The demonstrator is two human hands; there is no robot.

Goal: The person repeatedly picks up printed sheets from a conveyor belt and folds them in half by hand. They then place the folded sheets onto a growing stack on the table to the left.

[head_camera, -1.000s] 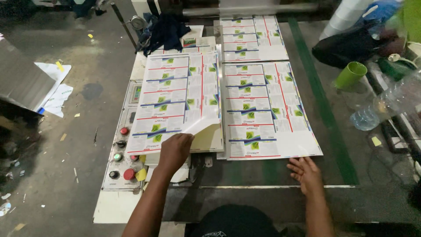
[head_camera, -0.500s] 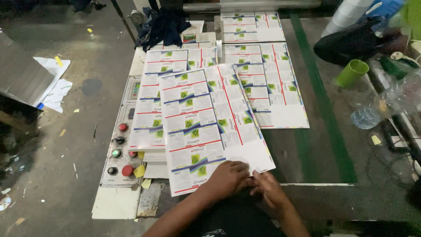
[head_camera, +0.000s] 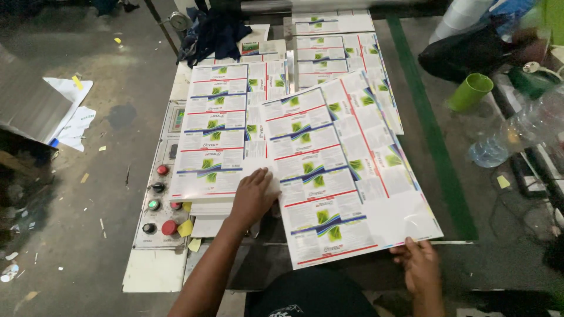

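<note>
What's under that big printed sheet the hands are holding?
Under the big printed sheet lie more printed sheets and the dark table. Whatever sits beneath its middle is covered.

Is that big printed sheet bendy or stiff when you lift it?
Probably bendy: the sheet is thin and wide, handled by both the left hand and right hand. Its glossy face looks slippery, so it likely slides easily over the stack.

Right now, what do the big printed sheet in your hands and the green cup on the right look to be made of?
The printed sheet, held by the left hand and right hand, looks like glossy coated paper: thin, flexing, with glare on its surface. The green cup looks like matte plastic, uniformly coloured, though that is less certain.
</note>
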